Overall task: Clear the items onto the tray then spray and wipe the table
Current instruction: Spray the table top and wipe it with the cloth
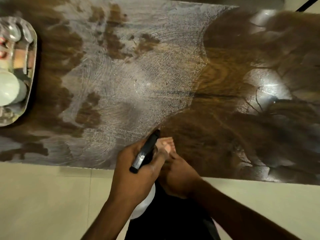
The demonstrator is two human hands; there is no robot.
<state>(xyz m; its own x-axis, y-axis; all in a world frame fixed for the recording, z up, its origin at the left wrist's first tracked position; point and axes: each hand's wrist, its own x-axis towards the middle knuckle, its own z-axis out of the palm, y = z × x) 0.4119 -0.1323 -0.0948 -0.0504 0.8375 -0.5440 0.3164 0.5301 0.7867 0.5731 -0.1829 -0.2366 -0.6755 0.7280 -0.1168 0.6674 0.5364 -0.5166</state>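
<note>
The wooden table (216,80) carries a whitish film of spray over its left and middle parts; the right part is dark and glossy. At the near edge my left hand (131,175) grips a spray bottle whose black trigger head (146,151) points out over the table, with the white body (145,201) hanging below. My right hand (180,175) presses against the bottle from the right, fingers curled at the trigger. A silver tray (33,66) sits at the table's left end with a white cup (8,87) and blurred glass items (14,32) on it.
Pale floor tiles (52,196) lie below the near table edge. A dark garment (169,219) hangs under my arms. A thin dark cable (258,99) curls on the right part of the table, and a black bar (306,4) shows at the top right corner.
</note>
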